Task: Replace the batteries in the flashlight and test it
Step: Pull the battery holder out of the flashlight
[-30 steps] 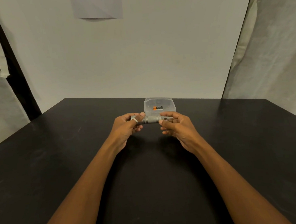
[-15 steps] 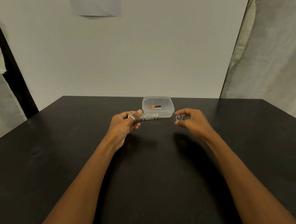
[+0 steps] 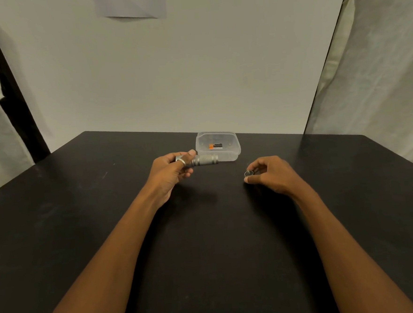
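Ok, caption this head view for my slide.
Left hand holds the flashlight; right hand holds its end cap beside the battery box.

Dim, warm light fell from above, casting soft shadows under both forearms on the black table [image 3: 82,214]. Wide-angle bending curved the edges. Focus held sharp centrally; the wall paper [image 3: 131,5] looked soft, no glare.

A single head-worn wide-angle camera looks forward and down across a black table [image 3: 205,229] toward a pale wall [image 3: 194,71].
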`<act>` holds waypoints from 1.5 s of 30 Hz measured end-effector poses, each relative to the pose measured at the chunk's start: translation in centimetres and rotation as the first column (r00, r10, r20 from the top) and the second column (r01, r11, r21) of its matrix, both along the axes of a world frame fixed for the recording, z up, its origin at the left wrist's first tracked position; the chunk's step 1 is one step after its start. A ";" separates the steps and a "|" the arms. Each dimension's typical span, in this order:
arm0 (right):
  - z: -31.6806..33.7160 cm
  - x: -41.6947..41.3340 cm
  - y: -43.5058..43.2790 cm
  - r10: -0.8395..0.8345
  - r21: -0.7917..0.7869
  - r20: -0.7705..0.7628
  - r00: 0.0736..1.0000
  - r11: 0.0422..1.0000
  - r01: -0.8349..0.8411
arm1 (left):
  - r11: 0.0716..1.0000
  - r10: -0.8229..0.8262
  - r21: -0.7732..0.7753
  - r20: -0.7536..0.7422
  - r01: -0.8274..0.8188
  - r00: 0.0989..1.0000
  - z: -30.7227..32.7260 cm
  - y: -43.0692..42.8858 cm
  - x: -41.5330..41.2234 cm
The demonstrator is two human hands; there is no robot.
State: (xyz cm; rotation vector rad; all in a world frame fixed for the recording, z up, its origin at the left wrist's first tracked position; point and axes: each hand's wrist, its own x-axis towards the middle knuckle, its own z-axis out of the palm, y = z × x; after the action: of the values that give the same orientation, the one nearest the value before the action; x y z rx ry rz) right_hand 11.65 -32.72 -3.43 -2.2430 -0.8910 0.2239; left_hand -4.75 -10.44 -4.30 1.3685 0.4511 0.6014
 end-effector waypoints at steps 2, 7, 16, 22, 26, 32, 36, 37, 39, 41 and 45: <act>0.0 0.2 -0.1 0.012 -0.031 -0.005 1.000 0.999 -0.012 | 1.000 0.000 -0.002 -0.004 0.000 1.000 0.0 0.0 0.0; 0.5 -0.5 0.2 -0.017 0.036 0.006 1.000 0.999 0.016 | 1.000 0.001 -0.003 0.000 -0.001 1.000 0.1 -0.1 -0.1; 0.8 -5.1 4.9 -0.009 0.400 -0.065 0.998 0.916 0.035 | 1.000 0.019 0.016 0.047 -0.020 0.999 0.3 -0.6 -0.1; 0.6 -6.6 6.1 0.132 0.566 -0.484 0.865 0.801 0.195 | 0.999 0.029 0.039 0.077 -0.032 0.997 0.1 -0.5 0.1; 0.2 -6.6 6.2 0.244 0.614 -0.629 0.738 0.738 0.280 | 0.998 0.032 0.044 0.090 -0.036 0.995 0.1 -0.5 0.4; -0.2 -6.8 6.0 0.457 0.650 -0.743 0.489 0.667 0.364 | 0.992 0.094 -0.097 0.205 -0.076 0.974 0.9 -1.3 1.3; -0.4 -6.7 5.9 0.500 0.662 -0.746 0.441 0.636 0.398 | 0.993 0.079 -0.104 0.239 -0.055 0.968 1.2 -1.4 1.5; -0.4 -6.6 5.8 0.505 0.665 -0.743 0.440 0.629 0.403 | 0.992 0.076 -0.112 0.244 -0.050 0.967 1.1 -1.4 1.5; -0.3 -6.4 5.6 0.502 0.664 -0.744 0.441 0.626 0.408 | 0.990 0.077 -0.132 0.245 -0.045 0.967 1.1 -1.2 1.3; -0.3 -6.3 5.4 0.482 0.653 -0.752 0.449 0.634 0.413 | 0.988 0.083 -0.149 0.244 -0.047 0.966 1.0 -1.1 1.2; -0.3 -6.2 5.2 0.470 0.650 -0.754 0.458 0.635 0.418 | 0.985 0.080 -0.167 0.269 -0.036 0.960 1.2 -0.8 1.0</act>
State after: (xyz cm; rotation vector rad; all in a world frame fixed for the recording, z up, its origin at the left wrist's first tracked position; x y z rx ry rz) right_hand 5.50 -27.50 -3.74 -0.9405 -0.2651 0.8000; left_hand -3.79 -11.21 -3.12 1.1012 0.3081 0.7753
